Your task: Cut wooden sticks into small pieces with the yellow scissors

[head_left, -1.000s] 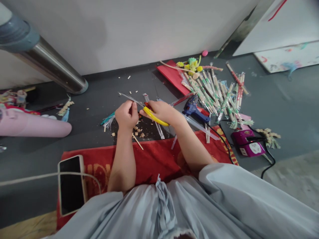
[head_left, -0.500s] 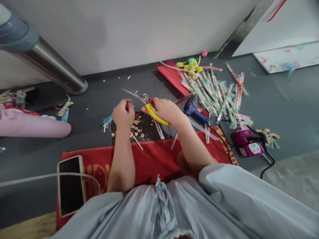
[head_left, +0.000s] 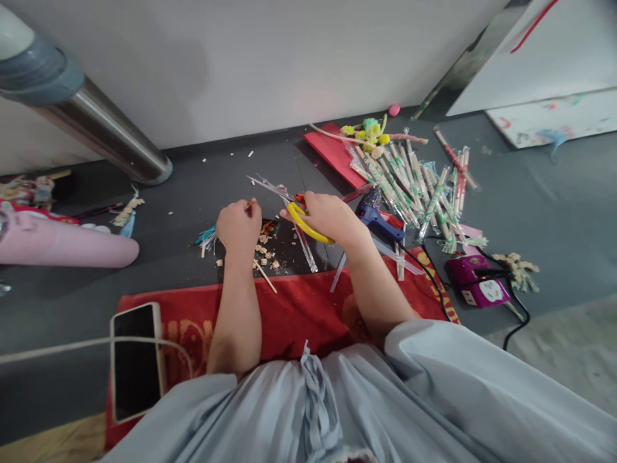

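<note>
My right hand [head_left: 330, 218] grips a pair of scissors with yellow handles [head_left: 304, 226], its blades parted a little and pointing up and left. Left of the scissors, my left hand [head_left: 240, 225] is closed, fingers curled inward; whatever is pinched there is hidden or too small to name. Beneath and beside my left hand lie small cut wooden bits [head_left: 263, 251], a thin wooden stick [head_left: 264, 275] and a bundle of blue and white strands [head_left: 207, 238]. A clear plastic wrapper [head_left: 305, 251] lies on the dark surface below the scissors.
A blue glue gun [head_left: 378, 215] and many wrapped chopsticks [head_left: 405, 177] lie to the right, near a purple power socket box [head_left: 475, 281]. On the left are a pink bottle [head_left: 67, 238] and a phone [head_left: 137, 363] with a white cable. A red cloth [head_left: 299, 308] spreads before me.
The scissors and my right hand have shifted slightly right and down. My left hand stays closed at nearly the same spot; the view has moved a little.
</note>
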{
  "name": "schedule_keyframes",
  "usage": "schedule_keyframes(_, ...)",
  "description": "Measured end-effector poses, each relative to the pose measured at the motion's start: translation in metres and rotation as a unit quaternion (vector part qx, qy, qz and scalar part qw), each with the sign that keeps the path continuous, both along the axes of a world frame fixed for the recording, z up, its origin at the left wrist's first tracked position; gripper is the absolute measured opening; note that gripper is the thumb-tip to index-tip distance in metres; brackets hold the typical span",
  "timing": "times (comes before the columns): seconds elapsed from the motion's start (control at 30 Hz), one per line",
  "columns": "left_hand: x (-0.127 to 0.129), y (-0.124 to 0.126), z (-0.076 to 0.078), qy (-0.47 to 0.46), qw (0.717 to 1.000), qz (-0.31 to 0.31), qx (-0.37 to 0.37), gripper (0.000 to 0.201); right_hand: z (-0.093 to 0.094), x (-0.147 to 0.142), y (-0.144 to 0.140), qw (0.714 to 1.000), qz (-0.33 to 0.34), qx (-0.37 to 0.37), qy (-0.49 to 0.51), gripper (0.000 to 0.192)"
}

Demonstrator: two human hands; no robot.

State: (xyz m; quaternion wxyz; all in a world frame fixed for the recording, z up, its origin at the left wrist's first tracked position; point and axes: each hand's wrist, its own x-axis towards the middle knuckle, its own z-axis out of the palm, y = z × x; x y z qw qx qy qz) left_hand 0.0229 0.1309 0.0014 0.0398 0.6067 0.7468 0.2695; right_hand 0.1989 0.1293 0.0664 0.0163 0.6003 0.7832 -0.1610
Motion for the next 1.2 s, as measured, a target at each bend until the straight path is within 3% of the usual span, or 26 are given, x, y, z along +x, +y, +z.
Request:
schedule_keyframes(0.23, -0.005, 0.004, -0.017, 0.0, 0.998, -0.034, 0.061, 0.042, 0.001, -0.003, -0.002, 1.0, -0.011, -0.002, -0.014, 0.081)
schedule_keyframes(0.6, -0.007, 0.002, -0.017, -0.028, 0.998, -0.034, -0.045, 0.042, 0.007, -0.034, -0.002, 0.998, -0.011, 0.018, -0.054, 0.073)
schedule_keyframes(0.8, -0.009, 0.001, -0.015, -0.034, 0.997, -0.042, -0.052, 0.042, 0.009, -0.061, 0.031, 0.997, 0.001, 0.044, -0.056, 0.064)
schedule_keyframes(0.9, -0.008, -0.002, -0.011, -0.028, 0.997, -0.04, -0.061, 0.041, 0.004, -0.075, 0.054, 0.997, 0.017, 0.047, -0.063, 0.058)
schedule_keyframes(1.03, -0.006, -0.004, -0.005, -0.004, 0.996, -0.031, -0.087, 0.04, -0.005, -0.093, 0.081, 0.996, 0.04, 0.049, -0.069, 0.066)
schedule_keyframes(1.2, -0.006, -0.007, 0.001, 0.017, 0.992, -0.03, -0.125, 0.04, -0.014, -0.118, 0.099, 0.992, 0.064, 0.068, -0.079, 0.058)
